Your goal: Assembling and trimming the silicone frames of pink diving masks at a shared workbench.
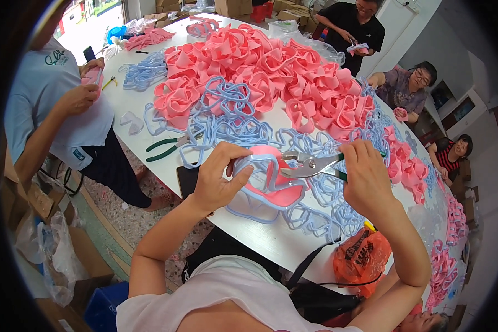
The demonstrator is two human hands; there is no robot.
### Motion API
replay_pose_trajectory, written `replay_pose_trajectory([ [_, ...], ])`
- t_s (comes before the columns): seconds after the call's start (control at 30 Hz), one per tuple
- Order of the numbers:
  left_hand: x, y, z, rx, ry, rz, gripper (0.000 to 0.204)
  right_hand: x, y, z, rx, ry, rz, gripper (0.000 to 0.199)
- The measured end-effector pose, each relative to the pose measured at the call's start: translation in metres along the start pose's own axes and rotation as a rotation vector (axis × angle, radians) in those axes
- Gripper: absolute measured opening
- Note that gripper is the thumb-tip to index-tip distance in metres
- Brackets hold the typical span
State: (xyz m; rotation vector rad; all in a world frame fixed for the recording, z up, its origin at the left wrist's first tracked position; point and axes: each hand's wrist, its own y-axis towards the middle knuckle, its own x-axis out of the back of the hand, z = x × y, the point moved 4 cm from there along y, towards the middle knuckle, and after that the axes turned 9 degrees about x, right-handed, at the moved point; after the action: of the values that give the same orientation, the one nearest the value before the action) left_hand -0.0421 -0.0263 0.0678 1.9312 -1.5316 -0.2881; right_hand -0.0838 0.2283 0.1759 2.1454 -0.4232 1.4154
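My left hand [220, 176] pinches the upper left edge of a looped pink band [286, 197] trimmed with light-blue edging. In my right hand [369, 172] is a pair of silver pliers [314, 165] with green handles, the fingers wrapped round them. The plier jaws point left and overlap the band's upper right part; whether they grip it I cannot tell. Tangled light-blue strips [235, 130] lie behind and beneath the band. Left of them rests a second green-handled tool [161, 155], near a dark flat phone-like object [187, 180] partly hidden by my left arm.
A large heap of pink bands [249, 63] covers the white table's [133, 113] far middle. An orange plastic bag [362, 259] sits at the near right edge. Several people work around the table; one stands at left holding a pink piece [92, 80].
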Motion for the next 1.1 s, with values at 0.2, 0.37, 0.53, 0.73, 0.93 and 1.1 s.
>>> replay_pose_trajectory([
  [0.2, -0.011, 0.008, -0.026, -0.182, 0.09, 0.146, 0.028, 0.016, 0.016, 0.012, 0.094, -0.215, -0.055, 0.021],
  [0.37, -0.011, 0.011, -0.031, -0.098, 0.065, 0.236, 0.029, 0.026, 0.022, 0.012, 0.172, -0.321, -0.059, 0.014],
  [0.53, -0.01, 0.007, -0.028, -0.042, 0.057, 0.257, 0.031, 0.027, 0.026, 0.015, 0.275, -0.398, -0.005, 0.009],
  [0.73, -0.014, 0.008, -0.035, -0.122, 0.071, 0.283, 0.029, 0.02, 0.028, 0.002, 0.365, -0.377, 0.107, 0.009],
  [0.93, -0.009, 0.012, -0.017, -0.074, 0.07, 0.275, 0.029, 0.017, 0.027, -0.014, 0.21, -0.142, 0.055, 0.018],
  [1.1, 0.013, 0.017, 0.003, -0.012, -0.024, 0.104, 0.027, 0.036, 0.007, -0.01, 0.149, -0.183, 0.008, 0.027],
])
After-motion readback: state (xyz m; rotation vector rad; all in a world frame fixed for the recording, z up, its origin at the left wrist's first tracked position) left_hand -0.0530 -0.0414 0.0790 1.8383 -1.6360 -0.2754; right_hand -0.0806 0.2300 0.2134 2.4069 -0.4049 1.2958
